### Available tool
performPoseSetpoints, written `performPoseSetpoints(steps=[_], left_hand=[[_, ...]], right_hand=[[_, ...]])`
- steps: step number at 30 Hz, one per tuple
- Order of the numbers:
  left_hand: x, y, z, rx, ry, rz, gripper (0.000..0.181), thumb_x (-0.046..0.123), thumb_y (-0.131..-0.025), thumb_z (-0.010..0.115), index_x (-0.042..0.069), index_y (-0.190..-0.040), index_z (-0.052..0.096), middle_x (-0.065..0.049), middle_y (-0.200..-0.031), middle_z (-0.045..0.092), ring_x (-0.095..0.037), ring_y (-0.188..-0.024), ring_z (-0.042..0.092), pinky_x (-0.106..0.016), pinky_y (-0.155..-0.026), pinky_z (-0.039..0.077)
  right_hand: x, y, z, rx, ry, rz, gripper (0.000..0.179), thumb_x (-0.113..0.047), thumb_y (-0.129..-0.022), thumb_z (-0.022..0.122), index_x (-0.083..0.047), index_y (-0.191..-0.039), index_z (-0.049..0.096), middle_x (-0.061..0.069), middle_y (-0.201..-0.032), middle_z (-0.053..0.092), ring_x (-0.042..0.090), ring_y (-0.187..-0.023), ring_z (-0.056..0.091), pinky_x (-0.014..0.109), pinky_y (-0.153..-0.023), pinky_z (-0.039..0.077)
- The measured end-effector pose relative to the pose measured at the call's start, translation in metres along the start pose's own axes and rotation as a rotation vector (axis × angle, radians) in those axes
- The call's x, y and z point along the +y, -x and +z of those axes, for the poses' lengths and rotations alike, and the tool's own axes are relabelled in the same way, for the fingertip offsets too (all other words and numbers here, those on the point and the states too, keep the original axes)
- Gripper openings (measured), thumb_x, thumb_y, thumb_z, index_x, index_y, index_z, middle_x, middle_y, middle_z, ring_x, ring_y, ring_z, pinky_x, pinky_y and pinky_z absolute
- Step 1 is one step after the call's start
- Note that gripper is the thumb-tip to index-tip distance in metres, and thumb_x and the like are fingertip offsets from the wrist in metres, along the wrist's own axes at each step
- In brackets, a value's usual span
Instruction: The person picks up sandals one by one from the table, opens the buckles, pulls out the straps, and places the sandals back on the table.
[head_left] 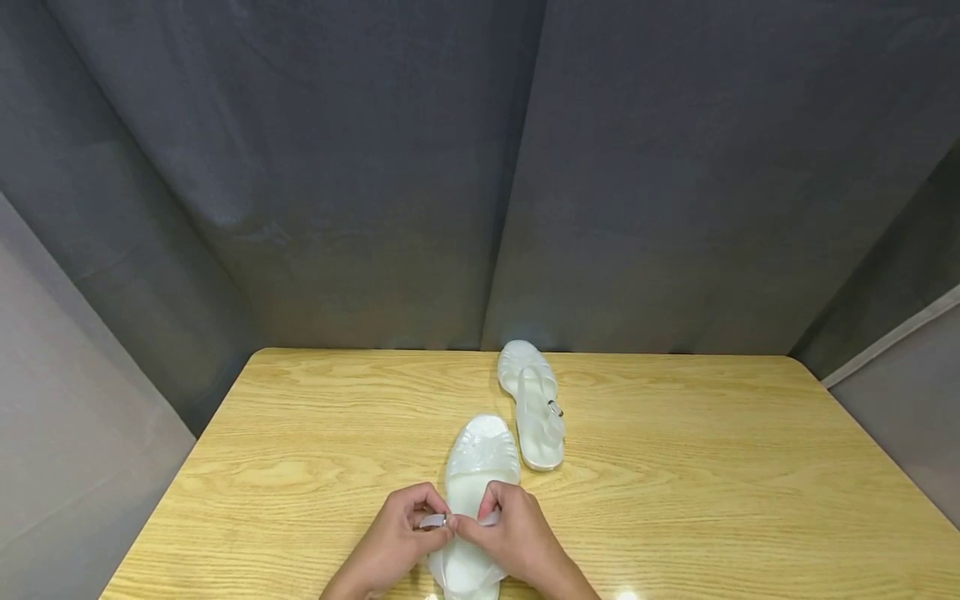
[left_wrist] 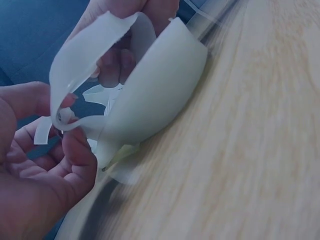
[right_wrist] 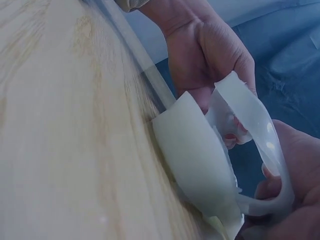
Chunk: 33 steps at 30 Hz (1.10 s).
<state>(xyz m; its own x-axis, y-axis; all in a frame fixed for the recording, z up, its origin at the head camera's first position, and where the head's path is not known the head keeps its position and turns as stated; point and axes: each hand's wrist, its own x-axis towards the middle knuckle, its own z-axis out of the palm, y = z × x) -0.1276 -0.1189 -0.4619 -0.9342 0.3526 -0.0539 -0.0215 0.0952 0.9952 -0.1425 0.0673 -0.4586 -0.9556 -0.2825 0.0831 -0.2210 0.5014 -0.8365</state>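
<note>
A translucent white jelly sandal [head_left: 482, 454] lies on the table, its toe pointing away from me. My left hand [head_left: 401, 529] pinches the sandal's ankle strap [left_wrist: 82, 57] at the small metal buckle, and a loose strap end [left_wrist: 42, 131] sticks out past its fingers. On the other side of the sandal, my right hand [head_left: 521, 529] grips the same strap between thumb and fingers. Both thumbs come close together above the insole. The strap stands up in a loop over the heel [right_wrist: 192, 145] in the right wrist view. Fingers hide much of the buckle.
A second white sandal [head_left: 540, 446] lies farther back and slightly right, its strap and buckle showing. Under both is a wood-grain table [head_left: 697, 467]. Dark grey curtains [head_left: 360, 183] hang behind it, with lighter panels [head_left: 67, 400] at the sides.
</note>
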Motion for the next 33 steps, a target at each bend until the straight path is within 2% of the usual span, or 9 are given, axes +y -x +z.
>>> performPoseSetpoints(steps=[5,8,11,13,15,20,24,29,33], left_hand=[[0.001,0.0,-0.001,-0.004,0.006,-0.018,0.019,0.008,-0.084,0.068,-0.004,-0.092,0.056,-0.003,-0.078,0.057,-0.004,-0.061,0.05,-0.017,-0.055,0.043],[0.001,0.0,-0.001,-0.006,0.013,-0.023,0.021,0.009,-0.084,0.068,-0.005,-0.093,0.055,0.0,-0.07,0.054,-0.003,-0.056,0.045,-0.016,-0.052,0.038],[0.001,0.0,-0.001,-0.005,0.012,-0.012,0.024,0.013,-0.085,0.069,-0.005,-0.092,0.055,0.001,-0.067,0.053,-0.002,-0.054,0.043,-0.015,-0.051,0.036],[0.001,0.0,0.0,-0.005,0.002,-0.004,0.026,0.016,-0.085,0.069,-0.004,-0.092,0.056,0.002,-0.066,0.053,-0.002,-0.054,0.043,-0.015,-0.05,0.035],[0.001,0.0,0.0,-0.011,-0.001,0.002,0.026,0.018,-0.087,0.068,-0.004,-0.092,0.056,0.002,-0.065,0.054,-0.002,-0.054,0.044,-0.015,-0.05,0.036],[0.0,0.0,0.0,-0.018,-0.004,0.0,0.023,0.016,-0.087,0.067,-0.004,-0.093,0.056,0.002,-0.065,0.055,-0.003,-0.055,0.046,-0.015,-0.051,0.037],[0.001,0.0,0.0,-0.014,-0.006,-0.004,0.023,0.015,-0.087,0.067,-0.003,-0.093,0.057,0.001,-0.067,0.056,-0.003,-0.057,0.047,-0.015,-0.052,0.038],[0.002,0.0,0.001,-0.014,-0.006,0.009,0.021,0.014,-0.086,0.067,-0.004,-0.092,0.057,0.0,-0.069,0.058,-0.003,-0.06,0.051,-0.016,-0.054,0.041],[0.002,0.0,0.002,-0.027,-0.008,0.017,0.019,0.012,-0.086,0.067,-0.004,-0.093,0.057,-0.001,-0.072,0.059,-0.004,-0.062,0.053,-0.017,-0.056,0.043]], right_hand=[[-0.001,0.0,-0.005,-0.024,0.04,-0.044,0.04,-0.044,-0.075,0.076,-0.013,-0.073,0.051,-0.01,-0.061,0.043,0.0,-0.051,0.036,0.017,-0.043,0.032],[-0.004,0.001,-0.007,0.004,0.156,-0.171,0.033,-0.043,-0.078,0.074,-0.014,-0.085,0.059,-0.009,-0.074,0.057,0.002,-0.066,0.051,0.02,-0.062,0.042],[-0.012,0.004,-0.007,0.051,0.287,-0.328,0.027,-0.034,-0.082,0.072,-0.013,-0.097,0.064,-0.006,-0.092,0.067,0.007,-0.088,0.061,0.036,-0.086,0.04],[-0.017,0.005,-0.006,0.061,0.34,-0.393,0.021,-0.025,-0.085,0.07,-0.013,-0.1,0.064,-0.006,-0.097,0.068,0.008,-0.095,0.062,0.046,-0.09,0.037],[-0.022,0.006,-0.005,0.041,0.35,-0.421,0.015,-0.019,-0.086,0.067,-0.013,-0.099,0.064,-0.006,-0.098,0.069,0.009,-0.095,0.063,0.048,-0.091,0.037],[-0.021,0.005,-0.003,-0.002,0.316,-0.398,0.003,-0.018,-0.088,0.063,-0.015,-0.09,0.062,-0.011,-0.089,0.069,0.004,-0.088,0.064,0.041,-0.085,0.043],[-0.015,0.003,-0.001,-0.017,0.223,-0.376,0.005,-0.016,-0.087,0.063,-0.018,-0.085,0.059,-0.013,-0.082,0.069,-0.001,-0.083,0.063,0.033,-0.081,0.045],[-0.012,0.002,-0.001,-0.07,0.072,-0.301,0.009,-0.014,-0.087,0.062,-0.017,-0.082,0.057,-0.012,-0.073,0.063,-0.007,-0.066,0.054,0.016,-0.06,0.047],[-0.011,0.003,-0.002,-0.098,0.024,-0.232,0.014,-0.023,-0.088,0.065,-0.015,-0.081,0.056,-0.011,-0.069,0.06,-0.007,-0.059,0.049,0.015,-0.051,0.045]])
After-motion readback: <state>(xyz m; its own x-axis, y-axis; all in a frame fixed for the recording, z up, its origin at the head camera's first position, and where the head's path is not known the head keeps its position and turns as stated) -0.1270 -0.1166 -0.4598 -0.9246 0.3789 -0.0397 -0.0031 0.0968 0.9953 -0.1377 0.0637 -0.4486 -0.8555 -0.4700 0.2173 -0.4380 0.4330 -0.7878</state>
